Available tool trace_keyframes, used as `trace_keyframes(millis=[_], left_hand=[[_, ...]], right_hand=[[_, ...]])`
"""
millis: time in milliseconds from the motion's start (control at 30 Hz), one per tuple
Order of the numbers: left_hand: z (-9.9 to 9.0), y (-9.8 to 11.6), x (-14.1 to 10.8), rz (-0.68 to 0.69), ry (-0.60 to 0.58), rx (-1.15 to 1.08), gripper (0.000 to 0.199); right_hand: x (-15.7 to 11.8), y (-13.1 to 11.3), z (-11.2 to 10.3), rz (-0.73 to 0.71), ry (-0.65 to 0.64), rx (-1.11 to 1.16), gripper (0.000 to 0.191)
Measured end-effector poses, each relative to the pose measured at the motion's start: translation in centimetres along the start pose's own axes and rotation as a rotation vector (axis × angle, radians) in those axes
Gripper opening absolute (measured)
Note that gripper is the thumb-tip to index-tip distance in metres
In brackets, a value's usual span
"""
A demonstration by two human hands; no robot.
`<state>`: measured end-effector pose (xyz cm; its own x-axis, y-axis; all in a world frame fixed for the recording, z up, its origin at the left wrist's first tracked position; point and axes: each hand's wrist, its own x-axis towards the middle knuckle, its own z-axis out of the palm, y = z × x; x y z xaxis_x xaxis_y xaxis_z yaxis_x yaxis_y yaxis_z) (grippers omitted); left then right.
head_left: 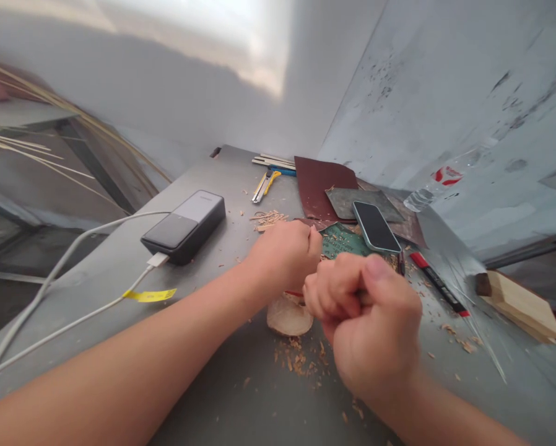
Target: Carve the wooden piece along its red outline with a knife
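Note:
Both my hands are closed over the middle of the grey table (pixel 199 371). The fingers of my left hand (pixel 290 251) are curled away from view, so what they hold, if anything, is hidden. My right hand (pixel 371 316) makes a fist nearer to me, thumb on top; its contents cannot be made out. Beneath and between the hands lies a pale, round-edged piece of wood (pixel 288 317), partly covered by them, with a bit of red at its top. Curled wood shavings (pixel 301 362) are scattered just in front of it.
A power bank (pixel 185 226) with a white cable (pixel 92 316) sits left. Behind the hands are a yellow utility knife (pixel 265 187), thin wood slivers (pixel 271 218), sandpaper sheets (pixel 322 186) and a phone (pixel 375 228). Rightward lie a marker (pixel 438 282), a plastic bottle (pixel 440 183) and a wooden block (pixel 522 303).

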<state>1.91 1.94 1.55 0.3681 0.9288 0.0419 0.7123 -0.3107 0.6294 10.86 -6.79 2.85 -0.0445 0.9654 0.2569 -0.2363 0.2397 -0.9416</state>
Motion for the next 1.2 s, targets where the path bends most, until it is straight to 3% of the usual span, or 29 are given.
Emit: trace_keyframes(millis=[100, 233, 333, 533, 767, 1033, 1200], left_hand=[[-0.2, 0.2, -0.2, -0.011, -0.006, -0.011, 0.045], [0.0, -0.1, 0.0, 0.023, 0.009, -0.009, 0.045], [0.2, -0.3, 0.1, 0.044, 0.026, 0.002, 0.046], [0.2, -0.3, 0.1, 0.041, 0.008, 0.001, 0.047], [0.5, -0.7, 0.2, 0.095, 0.069, 0.007, 0.047], [0.1, -0.3, 0.0, 0.079, 0.039, -0.005, 0.047], [0.4, -0.5, 0.2, 0.077, 0.043, 0.0, 0.047]], right_hand=[[1.1, -0.5, -0.2, -0.001, -0.001, 0.097, 0.052], [1.9, -0.9, -1.5, 0.035, -0.319, 0.113, 0.053], [2.2, -0.6, -2.5, 0.049, -0.442, 0.138, 0.052], [2.5, -0.1, -3.1, 0.178, -0.413, 0.348, 0.05], [1.5, -2.9, -2.8, 0.057, -0.295, 0.159, 0.052], [2.1, 0.0, -2.6, 0.051, -0.344, 0.197, 0.047], [1.5, -1.7, -2.6, 0.062, -0.331, 0.165, 0.047]])
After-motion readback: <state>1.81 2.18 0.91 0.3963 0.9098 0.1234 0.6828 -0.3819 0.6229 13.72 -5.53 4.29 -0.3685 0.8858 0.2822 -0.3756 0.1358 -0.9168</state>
